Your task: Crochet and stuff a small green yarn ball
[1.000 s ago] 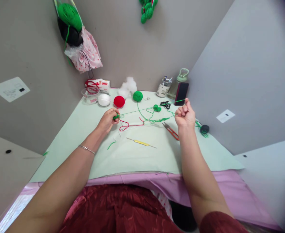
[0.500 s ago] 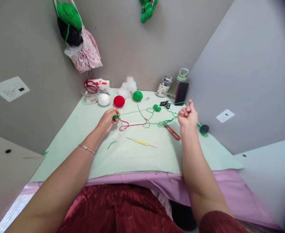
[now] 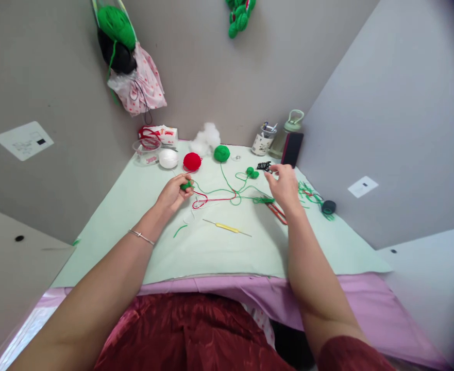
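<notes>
My left hand (image 3: 173,195) is closed around a small green crocheted piece (image 3: 186,185), with green, red and white yarn trailing from it to the right. My right hand (image 3: 286,186) hovers over the right of the table, its thumb and forefinger slightly apart and nothing visible between them. Just beyond its fingertips lies a black item (image 3: 264,166), perhaps clips. Under that hand are a bundle of green yarn (image 3: 263,200) and orange-handled thread snips (image 3: 276,213). A yellow-handled crochet hook (image 3: 227,227) lies between my forearms, near a short green yarn piece (image 3: 180,230).
White (image 3: 168,158), red (image 3: 192,162) and green (image 3: 221,153) yarn balls sit at the back beside fluffy stuffing (image 3: 206,138). A pen cup (image 3: 263,142), a bottle (image 3: 281,141) and a phone (image 3: 292,150) stand back right. Black tape (image 3: 329,207) lies far right.
My right hand has moved left and lowered, and its fingers have loosened. The green yarn it stretched from the left hand now lies slack. My left hand still holds the crocheted piece.
</notes>
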`<move>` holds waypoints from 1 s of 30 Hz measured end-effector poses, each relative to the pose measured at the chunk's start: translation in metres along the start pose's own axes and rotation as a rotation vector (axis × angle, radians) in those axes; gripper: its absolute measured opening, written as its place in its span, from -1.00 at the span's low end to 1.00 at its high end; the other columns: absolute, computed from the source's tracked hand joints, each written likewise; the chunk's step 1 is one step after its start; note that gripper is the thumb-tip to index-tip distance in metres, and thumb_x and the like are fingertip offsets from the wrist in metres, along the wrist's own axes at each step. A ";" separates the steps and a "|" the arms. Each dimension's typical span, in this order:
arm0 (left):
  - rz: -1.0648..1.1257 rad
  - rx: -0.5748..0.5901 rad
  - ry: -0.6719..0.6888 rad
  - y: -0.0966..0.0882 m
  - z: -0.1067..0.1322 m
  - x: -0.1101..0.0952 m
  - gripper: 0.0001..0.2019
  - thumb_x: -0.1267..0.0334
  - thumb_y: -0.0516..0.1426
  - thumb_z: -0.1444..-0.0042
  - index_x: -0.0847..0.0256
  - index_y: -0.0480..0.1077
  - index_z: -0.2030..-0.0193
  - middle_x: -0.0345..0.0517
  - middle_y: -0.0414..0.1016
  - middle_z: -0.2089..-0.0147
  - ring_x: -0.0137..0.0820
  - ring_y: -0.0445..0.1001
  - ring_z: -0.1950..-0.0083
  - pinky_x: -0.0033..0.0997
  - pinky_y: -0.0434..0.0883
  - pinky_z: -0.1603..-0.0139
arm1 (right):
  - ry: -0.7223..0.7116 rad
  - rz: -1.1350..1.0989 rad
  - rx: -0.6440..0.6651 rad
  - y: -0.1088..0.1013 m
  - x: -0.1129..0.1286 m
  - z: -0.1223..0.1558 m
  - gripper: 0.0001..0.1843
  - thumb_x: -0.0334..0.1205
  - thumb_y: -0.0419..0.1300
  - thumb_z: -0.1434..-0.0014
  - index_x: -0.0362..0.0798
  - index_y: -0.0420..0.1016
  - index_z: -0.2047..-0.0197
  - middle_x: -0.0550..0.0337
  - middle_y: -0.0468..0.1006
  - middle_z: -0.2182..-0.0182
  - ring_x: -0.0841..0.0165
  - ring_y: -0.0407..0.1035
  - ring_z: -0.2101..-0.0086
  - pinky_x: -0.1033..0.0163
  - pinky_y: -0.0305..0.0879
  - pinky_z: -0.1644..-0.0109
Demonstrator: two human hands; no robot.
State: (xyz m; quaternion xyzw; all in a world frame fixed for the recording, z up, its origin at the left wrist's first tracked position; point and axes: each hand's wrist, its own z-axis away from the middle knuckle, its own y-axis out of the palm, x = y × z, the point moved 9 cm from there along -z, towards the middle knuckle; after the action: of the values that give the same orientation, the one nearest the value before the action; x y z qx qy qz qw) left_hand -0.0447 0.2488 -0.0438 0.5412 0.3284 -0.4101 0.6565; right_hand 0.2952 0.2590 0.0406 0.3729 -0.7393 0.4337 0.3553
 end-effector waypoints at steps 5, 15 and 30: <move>0.086 -0.029 0.066 0.001 0.006 -0.012 -0.83 0.21 0.20 -0.37 0.29 0.44 0.07 -0.21 0.46 0.27 -0.54 0.38 0.43 -0.54 0.39 0.48 | -0.052 0.161 0.614 0.072 0.038 0.052 -0.69 -0.02 0.48 0.00 -0.02 0.52 0.43 0.27 0.48 0.50 0.35 0.29 0.43 0.23 0.17 0.28; 0.192 -0.020 0.046 0.017 0.018 -0.011 -0.81 0.61 0.10 0.01 0.25 0.34 0.33 -0.32 0.29 0.48 -0.64 0.11 0.61 -0.67 0.05 0.65 | -0.172 0.347 1.184 0.130 0.055 0.124 -0.90 -0.40 0.29 -0.08 -0.06 0.49 0.43 0.20 0.51 0.38 0.39 0.23 0.39 0.25 0.08 0.21; 0.411 -0.043 -0.139 0.048 0.035 0.007 -0.67 0.14 0.21 -0.36 0.26 0.44 -0.17 0.03 0.54 -0.10 -0.27 0.58 0.03 -0.16 0.61 0.06 | 0.238 -0.453 0.843 0.120 0.038 0.076 -0.55 0.16 0.40 -0.09 -0.04 0.41 0.28 0.27 0.60 0.49 0.56 0.18 0.63 0.40 0.00 0.56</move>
State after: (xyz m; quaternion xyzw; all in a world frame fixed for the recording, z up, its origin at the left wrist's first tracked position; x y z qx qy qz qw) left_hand 0.0005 0.2174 -0.0217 0.5532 0.1737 -0.2968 0.7588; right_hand 0.1592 0.2225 -0.0004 0.5834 -0.3540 0.6466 0.3409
